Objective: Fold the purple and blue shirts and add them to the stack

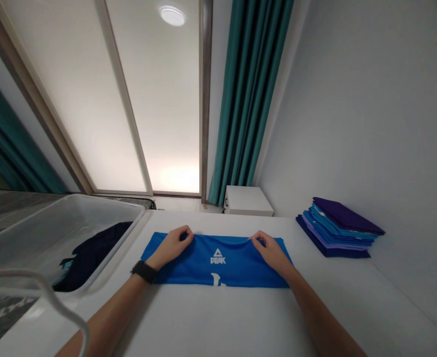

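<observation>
A blue shirt point(199, 265) with a white PEAK logo lies folded into a wide flat strip on the white table. At its far edge, left of the logo, my left hand point(174, 244) pinches the cloth between thumb and fingers. My right hand point(268, 250) pinches the same far edge to the right of the logo. Between the two hands that edge sags slightly. Part of a white print shows at the shirt's near edge. A black watch point(144, 271) is on my left wrist.
A stack of folded clothes point(339, 228), purple, blue and navy, sits at the right by the wall. On the left a clear plastic bin point(107, 198) holds dark clothing point(95, 253). A white cable point(55, 297) crosses the lower left. Beyond the table stands a white cabinet point(248, 198).
</observation>
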`<control>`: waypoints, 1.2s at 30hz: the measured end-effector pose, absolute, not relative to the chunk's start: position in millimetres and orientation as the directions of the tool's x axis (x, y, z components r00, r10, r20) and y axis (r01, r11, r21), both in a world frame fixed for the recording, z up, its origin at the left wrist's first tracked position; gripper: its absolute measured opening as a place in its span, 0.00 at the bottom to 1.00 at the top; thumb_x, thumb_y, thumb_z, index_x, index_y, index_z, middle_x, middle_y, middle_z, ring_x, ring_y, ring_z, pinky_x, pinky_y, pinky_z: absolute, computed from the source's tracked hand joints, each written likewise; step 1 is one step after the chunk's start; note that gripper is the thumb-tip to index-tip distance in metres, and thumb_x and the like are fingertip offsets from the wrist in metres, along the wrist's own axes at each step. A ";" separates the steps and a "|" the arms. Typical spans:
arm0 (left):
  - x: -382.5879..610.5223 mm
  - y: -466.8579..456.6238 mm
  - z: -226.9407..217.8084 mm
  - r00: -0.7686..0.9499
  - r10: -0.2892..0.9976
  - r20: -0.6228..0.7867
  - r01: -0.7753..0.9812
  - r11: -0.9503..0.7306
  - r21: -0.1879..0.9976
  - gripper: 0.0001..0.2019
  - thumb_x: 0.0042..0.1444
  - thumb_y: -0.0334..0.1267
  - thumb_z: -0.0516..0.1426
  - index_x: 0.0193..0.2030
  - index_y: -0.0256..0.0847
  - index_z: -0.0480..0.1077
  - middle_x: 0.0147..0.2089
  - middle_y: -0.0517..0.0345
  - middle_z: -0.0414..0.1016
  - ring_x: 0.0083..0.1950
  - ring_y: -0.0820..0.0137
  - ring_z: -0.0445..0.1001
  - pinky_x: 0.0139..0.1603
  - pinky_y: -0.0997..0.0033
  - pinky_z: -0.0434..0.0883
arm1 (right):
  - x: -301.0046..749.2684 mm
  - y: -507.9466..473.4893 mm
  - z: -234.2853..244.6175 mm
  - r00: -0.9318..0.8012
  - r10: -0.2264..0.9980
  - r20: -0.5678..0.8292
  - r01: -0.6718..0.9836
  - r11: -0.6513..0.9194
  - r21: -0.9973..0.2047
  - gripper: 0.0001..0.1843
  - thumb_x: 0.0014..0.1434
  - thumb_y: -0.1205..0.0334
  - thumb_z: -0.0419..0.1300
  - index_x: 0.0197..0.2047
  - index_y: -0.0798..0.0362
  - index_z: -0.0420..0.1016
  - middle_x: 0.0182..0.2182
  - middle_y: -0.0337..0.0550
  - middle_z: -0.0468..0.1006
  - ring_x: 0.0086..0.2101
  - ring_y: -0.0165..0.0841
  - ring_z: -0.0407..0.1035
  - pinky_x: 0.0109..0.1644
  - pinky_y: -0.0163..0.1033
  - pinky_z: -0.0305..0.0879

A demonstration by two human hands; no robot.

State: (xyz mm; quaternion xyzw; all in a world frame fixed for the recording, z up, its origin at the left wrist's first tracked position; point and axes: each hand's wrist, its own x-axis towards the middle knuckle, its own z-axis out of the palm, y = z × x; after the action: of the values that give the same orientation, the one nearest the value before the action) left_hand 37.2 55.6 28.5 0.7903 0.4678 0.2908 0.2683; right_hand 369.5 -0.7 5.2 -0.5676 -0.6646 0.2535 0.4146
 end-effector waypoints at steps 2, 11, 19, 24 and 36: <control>37.3 58.8 26.6 0.393 0.896 0.206 0.573 -0.414 0.708 0.11 0.60 0.45 0.50 0.33 0.42 0.68 0.33 0.58 0.76 0.36 0.64 0.74 0.40 0.67 0.68 | 368.9 3.6 5.6 -0.020 0.972 0.232 0.516 0.209 -0.831 0.06 0.57 0.57 0.52 0.32 0.49 0.65 0.26 0.34 0.71 0.29 0.32 0.66 0.36 0.36 0.62; 38.6 75.5 12.2 0.439 0.880 0.181 0.725 -0.466 0.508 0.11 0.63 0.42 0.48 0.41 0.42 0.69 0.34 0.55 0.77 0.38 0.61 0.76 0.39 0.67 0.66 | 368.0 19.5 4.9 -0.109 0.987 0.117 0.510 0.157 -0.846 0.09 0.59 0.59 0.49 0.40 0.49 0.66 0.20 0.28 0.58 0.20 0.28 0.54 0.24 0.32 0.51; 41.5 75.9 4.9 0.414 0.891 0.187 0.834 -0.453 0.315 0.09 0.64 0.38 0.49 0.42 0.43 0.69 0.37 0.55 0.79 0.39 0.62 0.77 0.43 0.66 0.64 | 364.3 30.9 2.4 -0.083 0.996 -0.032 0.921 0.064 -0.385 0.13 0.62 0.66 0.48 0.47 0.50 0.69 0.35 0.42 0.77 0.36 0.35 0.71 0.38 0.36 0.58; 39.7 78.2 -4.3 0.461 0.849 0.258 0.776 -0.527 0.347 0.11 0.67 0.38 0.47 0.43 0.42 0.69 0.42 0.54 0.78 0.42 0.63 0.76 0.46 0.64 0.64 | 358.7 31.3 4.1 -0.106 0.992 -0.063 0.946 0.081 -0.313 0.15 0.64 0.69 0.45 0.49 0.51 0.69 0.44 0.47 0.77 0.44 0.36 0.71 0.44 0.36 0.58; 39.6 76.5 -0.6 0.505 0.795 0.338 0.816 -0.567 0.115 0.12 0.68 0.34 0.46 0.44 0.40 0.70 0.43 0.51 0.72 0.45 0.62 0.70 0.47 0.62 0.61 | 352.2 17.5 7.0 -0.070 0.995 0.068 0.997 0.072 -0.015 0.17 0.69 0.61 0.42 0.48 0.53 0.70 0.43 0.50 0.79 0.40 0.38 0.73 0.42 0.38 0.61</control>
State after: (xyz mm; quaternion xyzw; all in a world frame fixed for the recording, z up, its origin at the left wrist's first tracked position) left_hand 39.6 76.5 -0.6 0.8668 0.4644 0.1790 -0.0296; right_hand 352.2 17.5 7.0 -0.6811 -0.7314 -0.0175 0.0299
